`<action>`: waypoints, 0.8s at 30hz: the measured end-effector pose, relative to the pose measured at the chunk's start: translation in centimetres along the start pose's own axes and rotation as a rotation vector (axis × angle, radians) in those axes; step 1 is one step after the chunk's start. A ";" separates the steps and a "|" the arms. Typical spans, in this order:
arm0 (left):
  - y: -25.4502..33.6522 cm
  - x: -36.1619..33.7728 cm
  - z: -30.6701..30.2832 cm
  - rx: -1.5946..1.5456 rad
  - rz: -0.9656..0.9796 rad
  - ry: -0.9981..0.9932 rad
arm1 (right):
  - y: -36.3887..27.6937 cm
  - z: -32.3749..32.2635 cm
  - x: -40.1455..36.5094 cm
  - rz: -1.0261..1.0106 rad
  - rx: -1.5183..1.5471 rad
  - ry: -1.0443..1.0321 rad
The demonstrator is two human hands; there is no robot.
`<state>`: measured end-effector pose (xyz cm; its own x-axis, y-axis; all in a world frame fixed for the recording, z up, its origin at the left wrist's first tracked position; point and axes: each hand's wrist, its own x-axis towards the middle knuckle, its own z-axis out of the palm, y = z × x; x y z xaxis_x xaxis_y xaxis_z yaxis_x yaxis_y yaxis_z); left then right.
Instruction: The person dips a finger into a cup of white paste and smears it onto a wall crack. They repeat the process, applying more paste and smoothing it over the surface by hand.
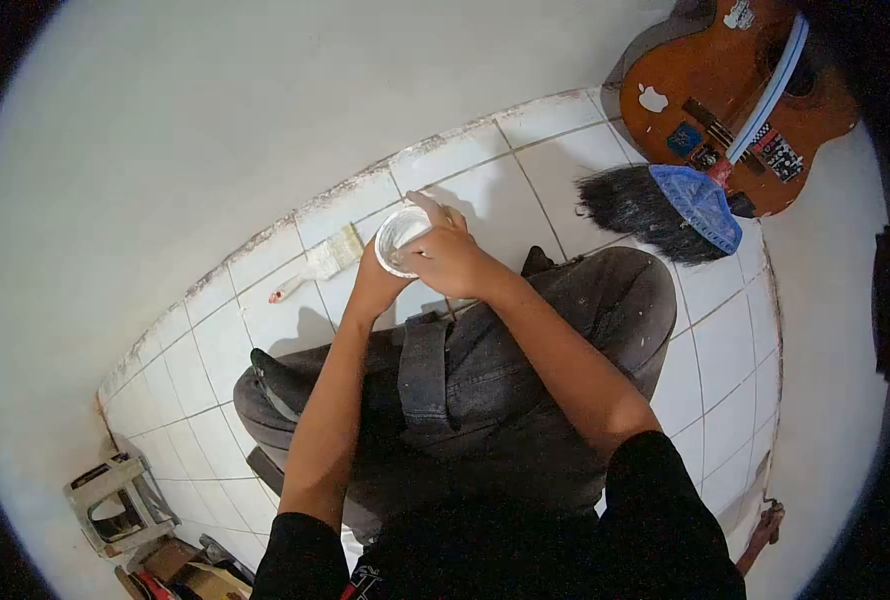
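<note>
A small round white tub (393, 232) with whitish residue inside is held in front of my crossed legs. My left hand (373, 280) is wrapped round its near left side, its fingers mostly hidden behind the tub. My right hand (450, 250) grips the tub's right rim, one finger reaching past the far edge and the thumb over the opening. What the thumb touches inside is hard to see. Just left of the tub, a paintbrush (320, 265) smeared with white lies on the tiles, its pale bristles towards the wall and my left hand.
White tiled floor (535, 190) meets a pale wall (265, 130) with a flaking lower edge. At the upper right, a blue broom with black bristles (630, 205) leans by a stickered guitar (685, 85). A grey stool (120, 505) stands lower left, beside a cardboard box (210, 580).
</note>
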<state>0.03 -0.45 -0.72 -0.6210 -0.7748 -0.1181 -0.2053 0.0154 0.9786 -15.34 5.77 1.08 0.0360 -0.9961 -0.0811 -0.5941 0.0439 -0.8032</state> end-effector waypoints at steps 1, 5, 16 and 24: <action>0.1 0.0 -0.1 0.000 -0.012 -0.030 | -0.1 -0.2 0.0 0.020 0.008 0.009; 0.0 0.1 0.0 -0.038 -0.025 -0.076 | 0.1 -0.7 0.0 0.035 0.028 0.033; 1.0 0.5 -1.2 0.134 -0.001 -0.127 | 0.8 -3.5 0.6 -0.113 0.290 0.166; 1.1 -0.1 -2.2 0.182 0.033 -0.154 | -0.6 -3.7 -0.4 -0.210 0.041 0.188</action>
<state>1.57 -1.72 0.80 -0.7347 -0.6669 -0.1242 -0.3068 0.1635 0.9376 -17.94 5.82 3.80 0.0028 -0.9803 0.1976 -0.5562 -0.1657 -0.8143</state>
